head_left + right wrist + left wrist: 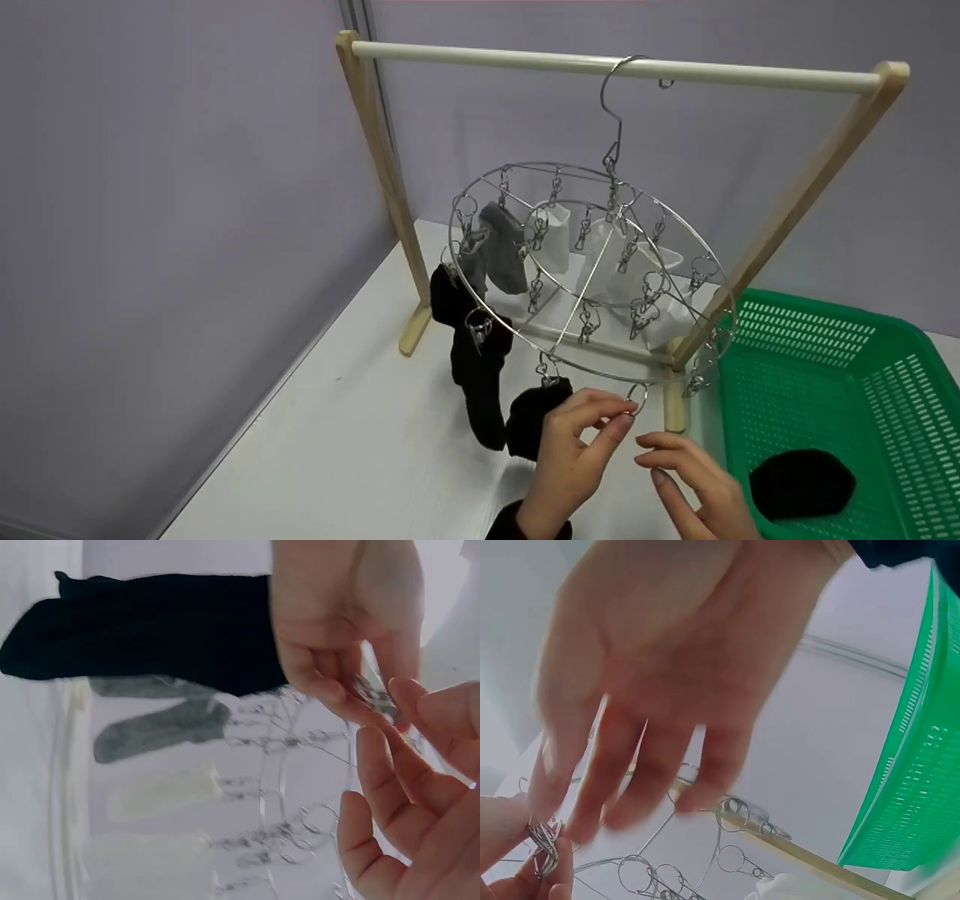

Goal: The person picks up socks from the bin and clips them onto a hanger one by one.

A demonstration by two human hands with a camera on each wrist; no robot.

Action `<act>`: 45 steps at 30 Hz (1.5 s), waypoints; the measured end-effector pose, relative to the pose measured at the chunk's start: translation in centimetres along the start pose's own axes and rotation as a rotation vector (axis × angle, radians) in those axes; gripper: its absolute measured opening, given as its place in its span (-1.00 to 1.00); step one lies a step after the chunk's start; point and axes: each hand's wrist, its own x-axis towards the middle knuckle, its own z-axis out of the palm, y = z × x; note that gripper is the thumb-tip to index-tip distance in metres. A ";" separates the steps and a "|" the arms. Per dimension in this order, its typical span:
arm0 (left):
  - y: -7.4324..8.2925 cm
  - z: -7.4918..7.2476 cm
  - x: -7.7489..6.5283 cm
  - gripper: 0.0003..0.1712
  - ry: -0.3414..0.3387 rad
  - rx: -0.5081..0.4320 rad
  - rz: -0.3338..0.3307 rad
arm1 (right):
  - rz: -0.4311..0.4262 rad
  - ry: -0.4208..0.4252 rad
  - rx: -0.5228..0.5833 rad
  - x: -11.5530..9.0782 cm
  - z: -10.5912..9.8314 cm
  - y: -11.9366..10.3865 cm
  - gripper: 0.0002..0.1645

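Note:
My left hand (574,442) pinches a metal clip (373,696) beneath a small ring (638,397) on the near rim of a round wire drying hanger (577,296). Fingers spread and slightly bent, my right hand (705,484) hovers just right of it; in the left wrist view its fingertips come close to the clip, and I cannot tell whether they touch. A black sock (529,421) hangs partly behind my left hand. More black socks (480,375), grey socks (504,251) and white socks (555,238) are clipped around the hanger.
A wooden rack with a white rail (487,55) carries the hanger by its hook (609,90). On the right stands a green basket (787,390) with a bundled black sock (802,484) inside. Several bare clips dangle from the hanger above the white table (322,450).

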 end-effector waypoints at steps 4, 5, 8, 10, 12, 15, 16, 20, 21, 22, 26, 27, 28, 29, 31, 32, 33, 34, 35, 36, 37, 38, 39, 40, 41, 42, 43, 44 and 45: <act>-1.2 0.6 -0.2 -0.86 0.007 -0.017 -0.001 | 0.060 0.025 -0.180 -0.3 -2.7 -0.8 -0.59; -1.5 0.7 -0.3 -0.86 0.008 -0.019 -0.004 | 0.072 0.019 -0.222 -0.2 -3.4 -1.0 -0.62; -2.0 1.0 -0.3 -0.85 0.018 -0.005 -0.018 | 0.043 0.003 -0.337 0.3 -5.9 -1.3 -0.62; -2.2 1.2 -0.3 -0.85 0.027 -0.001 -0.022 | 0.028 -0.023 -0.404 1.1 -7.7 -1.0 -0.62; -2.3 1.4 -0.1 -0.85 0.033 -0.002 -0.018 | 0.009 -0.045 -0.458 2.0 -9.2 -0.2 -0.62; -2.0 1.7 0.2 -0.87 0.030 -0.037 -0.022 | 0.029 -0.118 -0.531 3.3 -10.9 2.2 -0.68; -1.8 1.7 0.3 -0.86 0.023 -0.054 -0.027 | 0.038 -0.143 -0.530 3.6 -11.3 3.3 -0.69; -1.1 1.5 0.5 -0.79 0.007 -0.117 -0.073 | 0.122 -0.324 -0.511 4.0 -12.0 8.4 -0.78; -1.0 1.3 0.5 -0.77 0.007 -0.129 -0.086 | 0.146 -0.384 -0.504 4.0 -11.9 9.7 -0.80; -0.9 1.2 0.5 -0.75 0.009 -0.139 -0.095 | 0.168 -0.449 -0.497 4.0 -11.8 10.9 -0.82; -0.9 1.0 0.5 -0.77 0.013 -0.147 -0.112 | 0.217 -0.690 -0.459 3.9 -11.4 15.0 -0.90; -1.0 1.1 0.5 -0.77 0.008 -0.153 -0.116 | 0.225 -0.738 -0.448 3.8 -11.3 15.8 -0.90; -1.0 1.1 0.6 -0.78 0.004 -0.157 -0.117 | 0.234 -0.785 -0.433 3.6 -11.2 16.5 -0.89; -1.0 1.2 0.6 -0.78 -0.001 -0.159 -0.114 | 0.244 -0.826 -0.425 3.5 -11.1 17.2 -0.89; -1.1 1.3 0.7 -0.78 -0.008 -0.169 -0.108 | 0.301 -0.903 -0.418 3.1 -10.8 18.1 -0.85; -1.1 1.4 0.7 -0.78 -0.010 -0.169 -0.103 | 0.340 -0.936 -0.421 2.9 -10.6 18.4 -0.84; -1.2 1.4 0.7 -0.78 -0.009 -0.167 -0.094 | 0.379 -0.964 -0.422 2.6 -10.4 18.5 -0.83; -1.2 1.5 0.7 -0.78 -0.007 -0.162 -0.087 | 0.424 -0.987 -0.427 2.3 -10.2 18.6 -0.81; -1.2 1.5 0.7 -0.78 -0.006 -0.158 -0.083 | 0.467 -1.002 -0.437 2.0 -10.1 18.6 -0.80; -1.2 1.5 0.7 -0.78 -0.004 -0.157 -0.080 | 0.524 -1.014 -0.437 1.7 -9.9 18.4 -0.78; -1.2 1.5 0.7 -0.77 -0.002 -0.156 -0.077 | 0.564 -1.021 -0.429 1.5 -9.8 18.2 -0.79; -1.2 1.6 0.7 -0.77 0.002 -0.155 -0.073 | 0.581 -1.027 -0.425 1.2 -9.6 18.0 -0.82; -1.1 1.6 0.8 -0.76 0.005 -0.156 -0.068 | 0.613 -1.030 -0.435 0.9 -9.5 17.8 -0.81; -1.1 1.6 0.8 -0.76 0.007 -0.159 -0.065 | 0.629 -1.025 -0.451 0.7 -9.3 17.5 -0.79; -1.1 1.6 0.8 -0.75 0.009 -0.161 -0.061 | 0.641 -1.018 -0.454 0.4 -9.2 17.3 -0.77; -1.0 1.6 0.8 -0.75 0.010 -0.164 -0.060 | 0.658 -1.014 -0.464 0.1 -9.1 17.1 -0.76; -1.0 1.6 0.8 -0.75 0.011 -0.166 -0.060 | 0.662 -1.015 -0.487 -0.1 -9.0 16.9 -0.74; -1.0 1.7 0.7 -0.75 0.012 -0.166 -0.057 | 0.674 -1.018 -0.520 -0.2 -8.9 16.8 -0.74; -1.1 1.7 0.7 -0.74 0.013 -0.167 -0.059 | 0.702 -1.022 -0.542 -0.4 -8.9 16.7 -0.75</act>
